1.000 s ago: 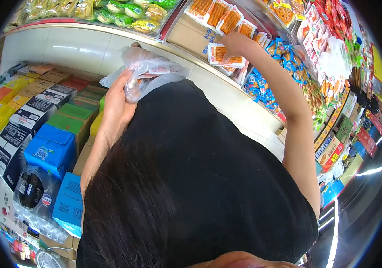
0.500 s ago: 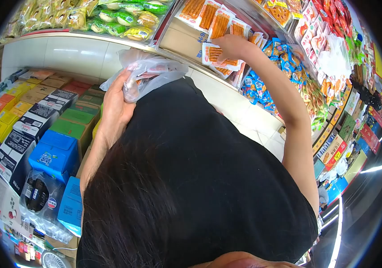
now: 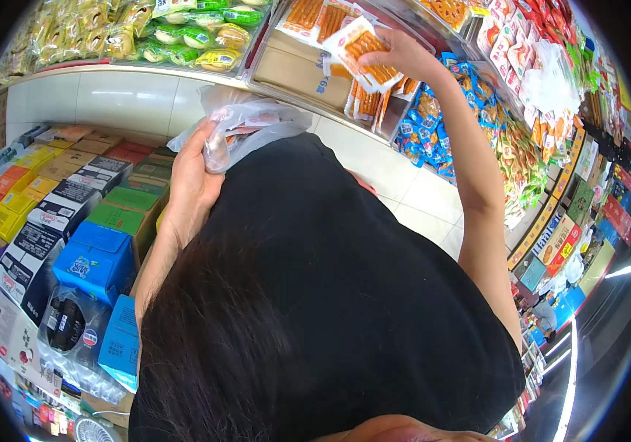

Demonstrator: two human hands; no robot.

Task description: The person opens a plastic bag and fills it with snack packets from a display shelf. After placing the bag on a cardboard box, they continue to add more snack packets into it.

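A long white-fronted display ledge (image 3: 131,88) runs across the shop wall. Its top is banked with sloping trays, likely tilted so that the goods face whoever stands in front. Below it, cartons (image 3: 72,214) in blue, green, yellow and black are stacked tight on the floor. They look like stock parked under the ledge, out of the walkway, with a shrink-wrapped pack of dark bottles (image 3: 68,324) at the near end. To the right, hanging racks (image 3: 529,155) carry rows of small bright sachets that spill down toward the aisle.

The person in a black top (image 3: 345,280) stands close against the ledge. In front of them an open cardboard box (image 3: 297,66) serves as a tray, with flat orange packets standing on edge inside it. Green and yellow wrapped snacks (image 3: 190,37) lie to its left and blue packets (image 3: 433,132) to its right.

The left hand (image 3: 194,177) is closed around the gathered neck of a clear plastic bag (image 3: 245,125). It holds the bag against the chest with the mouth upward, which seems meant to keep what is inside from sliding out. A few packets show through the film.

The right hand (image 3: 400,55) reaches up and forward over the box. Its fingers grip one orange snack packet (image 3: 363,51) by its edge. The packet is in the air just above the box, tilted, with its face toward the person.
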